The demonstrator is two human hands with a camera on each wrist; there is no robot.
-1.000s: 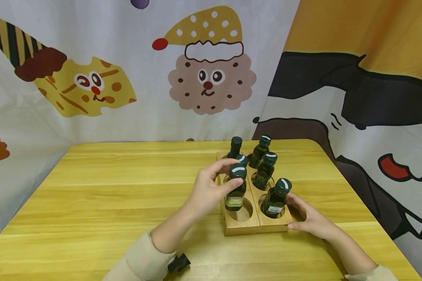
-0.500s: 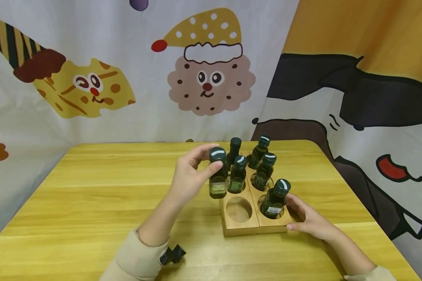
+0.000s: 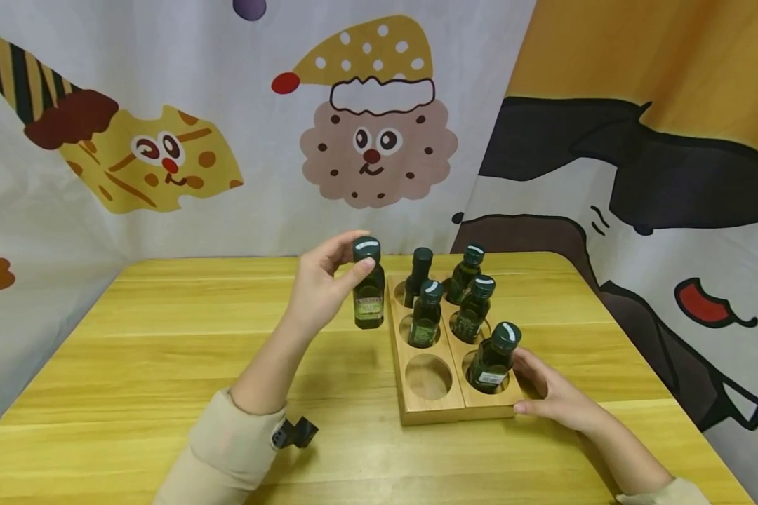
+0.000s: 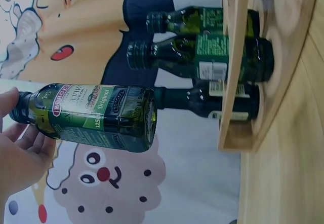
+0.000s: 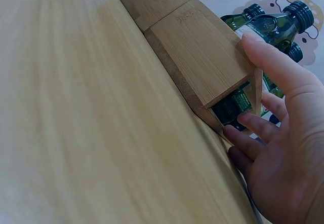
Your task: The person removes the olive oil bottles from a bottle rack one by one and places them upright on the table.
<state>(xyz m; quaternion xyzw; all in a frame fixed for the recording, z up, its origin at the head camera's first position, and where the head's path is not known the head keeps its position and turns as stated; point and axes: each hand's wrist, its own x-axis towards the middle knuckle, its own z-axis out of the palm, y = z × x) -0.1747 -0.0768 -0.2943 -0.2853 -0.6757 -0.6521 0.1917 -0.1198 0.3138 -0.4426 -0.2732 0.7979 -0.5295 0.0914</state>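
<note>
My left hand (image 3: 318, 287) pinches a small green olive oil bottle (image 3: 369, 301) by its dark cap. That bottle hangs upright in the air left of the wooden bottle rack (image 3: 432, 414); its label shows in the left wrist view. The rack is two blocks side by side with round holes. Its front left hole (image 3: 428, 377) holds no bottle, while the other holes hold dark green bottles. My right hand (image 3: 556, 396) grips the rack's front right corner, thumb at the front edge and fingers along the side, right beside the front right bottle (image 3: 493, 361).
The yellow wood-grain table (image 3: 164, 365) carries the rack on its right half. Behind it hangs a printed cartoon curtain (image 3: 259, 210). A black wrist camera mount (image 3: 295, 433) sits at the left sleeve.
My left hand has lifted the olive oil bottle from above the front left hole and carried it left and away, clear of the rack. The right hand has kept its place.
</note>
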